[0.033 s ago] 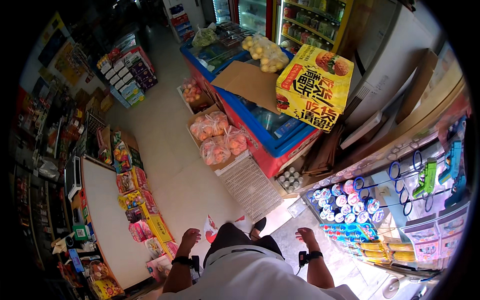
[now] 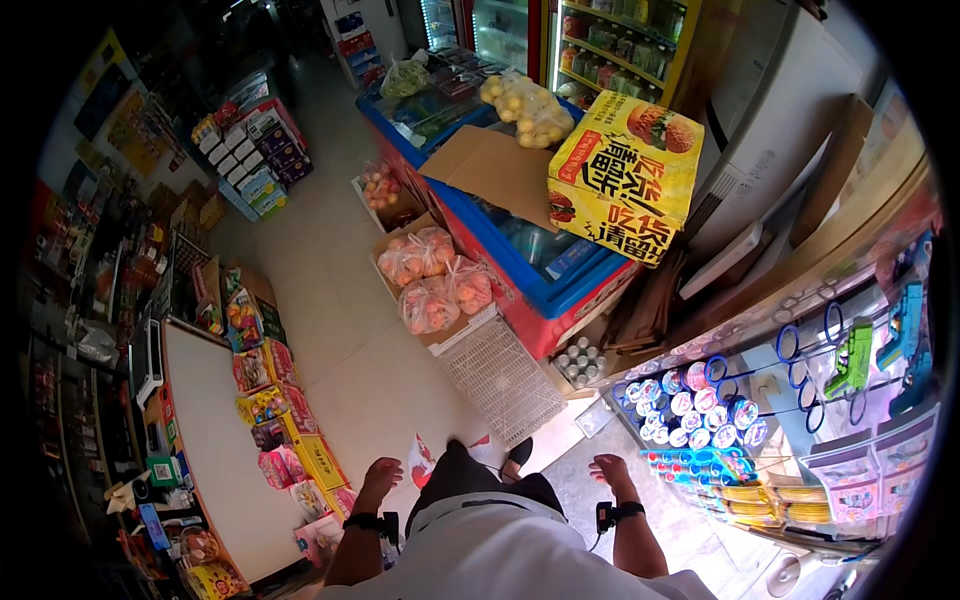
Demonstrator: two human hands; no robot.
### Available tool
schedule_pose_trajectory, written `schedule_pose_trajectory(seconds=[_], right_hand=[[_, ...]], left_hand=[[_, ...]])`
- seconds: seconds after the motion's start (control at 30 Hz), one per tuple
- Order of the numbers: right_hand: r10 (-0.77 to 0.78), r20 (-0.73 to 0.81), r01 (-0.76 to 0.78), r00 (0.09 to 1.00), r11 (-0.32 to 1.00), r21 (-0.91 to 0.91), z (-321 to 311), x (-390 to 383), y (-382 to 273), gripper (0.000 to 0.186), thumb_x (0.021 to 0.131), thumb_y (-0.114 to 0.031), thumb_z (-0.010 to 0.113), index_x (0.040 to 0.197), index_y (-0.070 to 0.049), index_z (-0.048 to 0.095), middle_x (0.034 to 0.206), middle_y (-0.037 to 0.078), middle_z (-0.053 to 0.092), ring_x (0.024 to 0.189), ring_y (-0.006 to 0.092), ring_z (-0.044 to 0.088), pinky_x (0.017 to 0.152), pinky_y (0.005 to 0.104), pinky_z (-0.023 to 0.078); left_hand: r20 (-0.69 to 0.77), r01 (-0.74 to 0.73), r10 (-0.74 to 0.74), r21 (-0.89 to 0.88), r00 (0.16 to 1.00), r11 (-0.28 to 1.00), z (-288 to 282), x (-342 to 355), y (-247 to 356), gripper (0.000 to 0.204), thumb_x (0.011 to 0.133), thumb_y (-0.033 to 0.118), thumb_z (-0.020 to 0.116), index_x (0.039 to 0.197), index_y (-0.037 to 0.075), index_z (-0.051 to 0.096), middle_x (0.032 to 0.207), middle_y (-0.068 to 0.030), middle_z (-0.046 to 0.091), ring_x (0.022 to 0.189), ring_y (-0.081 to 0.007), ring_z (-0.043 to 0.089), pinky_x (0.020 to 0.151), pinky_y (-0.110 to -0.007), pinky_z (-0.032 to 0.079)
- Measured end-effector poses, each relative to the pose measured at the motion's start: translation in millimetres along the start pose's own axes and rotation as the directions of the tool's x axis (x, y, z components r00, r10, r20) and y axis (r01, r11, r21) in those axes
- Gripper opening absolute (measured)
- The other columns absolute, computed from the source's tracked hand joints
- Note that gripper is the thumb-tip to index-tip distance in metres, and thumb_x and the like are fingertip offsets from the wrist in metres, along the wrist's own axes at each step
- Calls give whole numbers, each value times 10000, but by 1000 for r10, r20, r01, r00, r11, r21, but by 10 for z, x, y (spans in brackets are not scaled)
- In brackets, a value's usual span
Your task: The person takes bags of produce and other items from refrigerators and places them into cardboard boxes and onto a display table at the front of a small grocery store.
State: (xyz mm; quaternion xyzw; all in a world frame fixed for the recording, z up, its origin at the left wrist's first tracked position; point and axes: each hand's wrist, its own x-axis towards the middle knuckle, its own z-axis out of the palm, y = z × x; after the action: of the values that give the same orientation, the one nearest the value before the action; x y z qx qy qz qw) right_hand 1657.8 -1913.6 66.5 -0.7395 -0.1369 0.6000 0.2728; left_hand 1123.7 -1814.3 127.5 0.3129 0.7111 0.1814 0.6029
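My left hand (image 2: 381,477) hangs loosely bent beside my left thigh, with nothing in it. On the other side, my right hand (image 2: 609,470) hangs empty with its fingers loosely apart. Neither touches any goods. Nearest to the left hand are pink packets (image 2: 343,499) at the end of a low snack display. A red-and-white patterned thing (image 2: 421,460) lies on the floor by my legs, partly hidden. Ahead of my feet is a pale plastic grid (image 2: 503,378). Canned or cup-shaped goods with round lids (image 2: 690,402) stand on the rack to my right.
A blue-rimmed chest freezer (image 2: 560,298) carries a yellow carton (image 2: 625,175), flattened cardboard (image 2: 487,168) and a bag of yellow fruit (image 2: 527,108). Bagged round fruit (image 2: 430,304) sits in boxes along its side. A white-topped counter (image 2: 214,440) lines the left of the aisle (image 2: 335,300).
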Motion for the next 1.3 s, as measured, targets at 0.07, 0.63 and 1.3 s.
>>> schedule_pose_trajectory(seconds=[0.07, 0.63, 1.3], right_hand=[[1, 31, -5, 1000, 995, 100, 97, 41, -334, 260, 863, -212, 535, 1059, -43, 565, 923, 119, 662, 714, 195, 643, 585, 268, 486], [-299, -25, 213, 954, 616, 759, 2226, 2195, -4871, 282, 866, -165, 557, 1092, -9, 495, 1076, 155, 565, 844, 261, 592, 687, 320, 502], [-147, -375, 402, 915, 252, 880, 3219, 4079, -6168, 120, 916, -183, 495, 968, -79, 522, 791, 51, 562, 668, 159, 546, 562, 254, 458]], left_hand=[[24, -7, 6, 61, 1000, 998, 63, 90, 198, 189, 851, 206, 526, 975, 71, 571, 838, -66, 630, 732, -156, 607, 643, -275, 477], [143, 426, -406, -162, 902, 890, -1526, 1059, 157, 286, 855, 335, 558, 1097, 183, 541, 957, -36, 608, 898, -232, 582, 747, -416, 484], [40, 412, -411, -159, 911, 897, -3047, 3170, 1566, 267, 878, 232, 512, 1049, 27, 526, 919, -153, 621, 810, -265, 629, 702, -350, 519]])
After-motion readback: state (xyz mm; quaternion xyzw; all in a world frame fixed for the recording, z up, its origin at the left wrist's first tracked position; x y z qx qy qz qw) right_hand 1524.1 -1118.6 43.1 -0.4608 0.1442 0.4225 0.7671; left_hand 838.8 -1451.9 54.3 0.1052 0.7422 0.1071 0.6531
